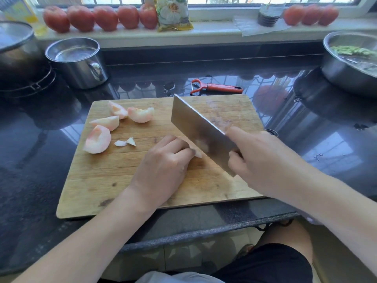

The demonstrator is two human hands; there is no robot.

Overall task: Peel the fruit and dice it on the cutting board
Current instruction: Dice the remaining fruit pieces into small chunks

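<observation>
Leftmost: dark pot (14, 52) with lid at far left edge of table (30, 160); steel mug (76, 62) just beside it, water inside.
Along window sill (214, 29), a row of red fruits (81, 18), a yellow packet (173, 14), a dark jar (269, 14), more red fruits at right.
Centre: wooden cutting board (106, 180) on dark glossy table.
Upper left of board: four peeled, pale pink fruit wedges (98, 139), close together, some touching. Two small white scraps (125, 142) just right of lowest wedge.
Left hand (163, 168) palm down on mid-board, fingers (177, 146) curled narrow over a small fruit piece (197, 153); only a pale tip visible at the knuckles, touching the blade's flat.
Cleaver (200, 129) over board centre, blade tilted, tip toward far edge; whether edge meets board cannot be told.
Right hand (263, 158) gripping cleaver at handle, index finger extended along blade's spine, remaining fingers wrapped round handle.
Beyond board: orange peeler (216, 87) lying flat on table, apart from board's far edge.
Far right: steel basin (334, 66) with green vegetable pieces (350, 50) inside.
</observation>
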